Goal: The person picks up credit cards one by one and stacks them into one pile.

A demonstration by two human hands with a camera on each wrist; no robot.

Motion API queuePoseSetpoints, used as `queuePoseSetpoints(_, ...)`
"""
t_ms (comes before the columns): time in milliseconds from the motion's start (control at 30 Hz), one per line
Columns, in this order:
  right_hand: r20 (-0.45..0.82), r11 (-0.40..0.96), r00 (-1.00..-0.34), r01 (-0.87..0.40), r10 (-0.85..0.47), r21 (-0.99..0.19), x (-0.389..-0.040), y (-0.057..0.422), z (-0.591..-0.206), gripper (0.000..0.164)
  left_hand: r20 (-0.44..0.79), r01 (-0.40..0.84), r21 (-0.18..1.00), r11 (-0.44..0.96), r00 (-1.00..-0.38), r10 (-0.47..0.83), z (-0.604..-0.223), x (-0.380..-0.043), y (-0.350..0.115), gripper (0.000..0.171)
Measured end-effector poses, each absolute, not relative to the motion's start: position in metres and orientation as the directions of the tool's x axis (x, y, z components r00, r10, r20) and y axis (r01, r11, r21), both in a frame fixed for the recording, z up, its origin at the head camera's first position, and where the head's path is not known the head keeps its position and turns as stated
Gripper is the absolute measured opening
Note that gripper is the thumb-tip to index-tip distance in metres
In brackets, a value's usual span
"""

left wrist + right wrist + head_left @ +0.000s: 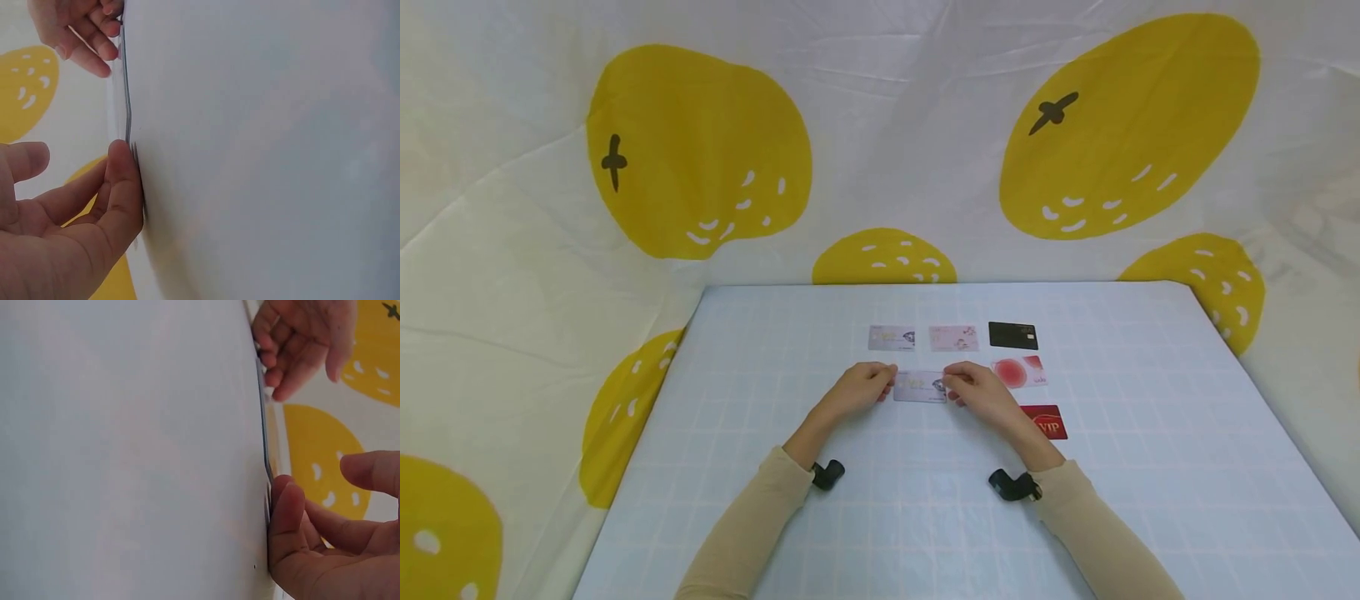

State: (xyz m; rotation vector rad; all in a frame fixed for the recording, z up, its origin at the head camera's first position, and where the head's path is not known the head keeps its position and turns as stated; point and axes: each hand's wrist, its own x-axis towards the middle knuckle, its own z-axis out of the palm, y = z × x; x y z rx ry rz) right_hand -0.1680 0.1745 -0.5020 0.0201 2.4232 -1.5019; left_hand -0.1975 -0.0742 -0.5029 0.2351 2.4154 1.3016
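Between my two hands, at the table (pixel 880 533), was a lavender card (pixel 917 390) with a dark mark toward its right end. My left hand (pixel 859 388) held it by the left end and my right hand (pixel 982 394) by the right end; the fingers of both were curled, with the tips gripping its edges. The card was very close to the table surface, but whether it touched, I could not tell. Behind it there was a row of three cards: a second lavender card (pixel 889 338) at the left, a pink card (pixel 953 338) in the middle, a black card (pixel 1011 336) at the right. On the near side of the black one lay a red-and-white card (pixel 1021 372), just beside my right hand. Still closer to me was a red VIP card (pixel 1051 422), which my right arm partly covered. Behind the table hung a white cloth (pixel 902 142) with yellow shapes.
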Motion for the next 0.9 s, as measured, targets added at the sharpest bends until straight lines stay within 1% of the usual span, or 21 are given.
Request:
queuePoseSetpoints(233, -0.247, 0.462, -0.958, 0.154, -0.149, -0.874, -0.172, 0.173, -0.497, 0.037, -0.245, -0.016, 0.827, 0.562, -0.910, 0.334, -0.500, -0.200, -0.079, 0.041)
queuePoseSetpoints(433, -0.197, 0.469, -0.966, 0.099, -0.166, -0.878, -0.183, 0.170, -0.488, 0.039, -0.174, 0.050, 0.818, 0.572, -0.928, 0.330, -0.494, -0.204, -0.084, 0.032)
queuePoseSetpoints(667, -0.145, 0.485, -0.971, 0.036, -0.189, -0.874, -0.201, 0.161, -0.480, 0.041, -0.118, 0.069, 0.792, 0.606, -0.957, 0.264, -0.483, -0.216, -0.088, 0.034)
queuePoseSetpoints(900, -0.086, 0.516, -0.980, -0.020, -0.181, -0.857, -0.223, 0.150, -0.478, 0.036, -0.065, 0.095, 0.769, 0.633, -0.972, 0.225, -0.481, -0.236, -0.091, 0.033)
